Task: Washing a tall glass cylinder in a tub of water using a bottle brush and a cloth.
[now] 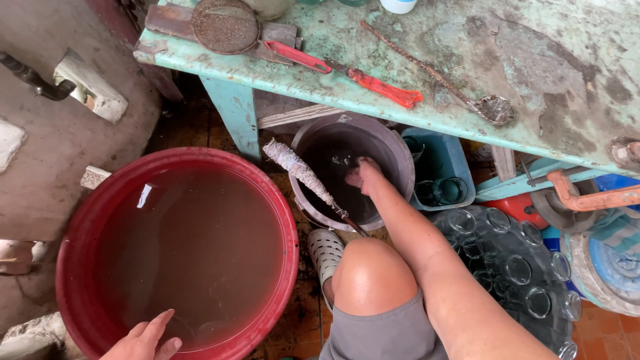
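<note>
My right hand (363, 175) reaches down into a grey bucket (402, 148) of dark water. Its fingers are under the surface, next to a small glassy shape that I cannot make out. A bottle brush (299, 171) with a pale bristle head lies across the bucket's left rim. My left hand (144, 340) hovers at the near edge of a big red basin (291, 250) filled with murky brown water. Its fingers are spread and hold nothing. My bare knee (371, 275) and a pale clog (325, 252) sit between the basin and the bucket.
A worn green table (467, 60) overhangs the bucket and carries a rusty round lid (225, 25), a red-handled tool (377, 86) and a long ladle (495, 109). Several clear glass jars (513, 267) stand at the right, and a blue crate (445, 159) sits behind them.
</note>
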